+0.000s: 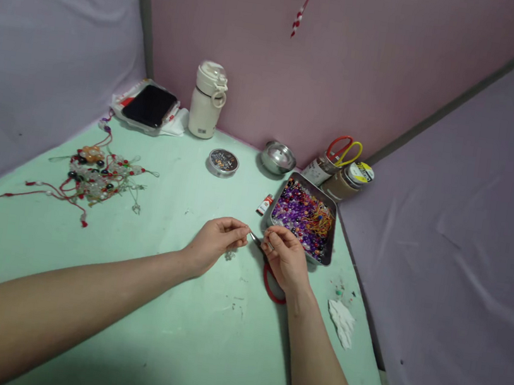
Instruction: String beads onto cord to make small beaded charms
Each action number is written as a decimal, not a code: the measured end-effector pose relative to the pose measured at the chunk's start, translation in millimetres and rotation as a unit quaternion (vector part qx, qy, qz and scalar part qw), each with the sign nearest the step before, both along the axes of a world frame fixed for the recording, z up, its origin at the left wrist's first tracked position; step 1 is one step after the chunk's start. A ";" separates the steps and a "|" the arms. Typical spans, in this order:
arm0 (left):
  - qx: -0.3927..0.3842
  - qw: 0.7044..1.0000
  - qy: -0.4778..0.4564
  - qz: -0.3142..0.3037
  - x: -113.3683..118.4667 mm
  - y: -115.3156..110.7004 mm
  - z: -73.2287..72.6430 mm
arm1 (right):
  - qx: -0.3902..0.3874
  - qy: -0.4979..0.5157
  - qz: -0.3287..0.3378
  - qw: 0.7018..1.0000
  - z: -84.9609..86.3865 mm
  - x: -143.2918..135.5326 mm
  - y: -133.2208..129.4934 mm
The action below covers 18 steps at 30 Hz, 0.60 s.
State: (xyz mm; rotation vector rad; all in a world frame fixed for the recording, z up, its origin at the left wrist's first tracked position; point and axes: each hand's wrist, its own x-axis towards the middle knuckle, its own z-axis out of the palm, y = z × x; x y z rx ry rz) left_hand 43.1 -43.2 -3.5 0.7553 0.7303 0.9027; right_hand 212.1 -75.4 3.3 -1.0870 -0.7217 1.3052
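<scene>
My left hand (218,243) is closed in a pinch, thumb against fingers. A small cluster of clear beads (229,255) hangs just under those fingertips. A short gap to the right, my right hand (286,259) is pinched too; whatever lies between its fingertips is too small to make out. Scissors with red handles (274,288) are partly covered by the right hand, their blades pointing toward the left fingertips. Whether the right hand touches them cannot be seen. Beyond that hand stands a metal tray (332,228) of purple, clear and dark beads with orange cords.
Finished-looking beaded strands (96,176) lie in a heap at left. Along the back are a phone (150,105), a cream bottle (208,103), a round spool (223,163), a steel bowl (279,158) and jars (347,181). Crumpled tissue (340,323) lies at right.
</scene>
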 end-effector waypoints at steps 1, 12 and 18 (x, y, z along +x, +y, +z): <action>0.001 1.000 -0.001 0.000 -0.1 0.0 -0.1 | 0.000 0.000 -0.001 1.000 0.2 0.0 -0.1; 0.004 1.000 0.003 -0.002 -0.3 -0.3 0.1 | -0.003 -0.011 -0.002 1.000 0.2 0.4 -0.6; 0.004 1.000 0.001 -0.003 -0.5 -0.3 -0.3 | -0.002 0.003 0.004 1.000 -0.7 0.5 -0.5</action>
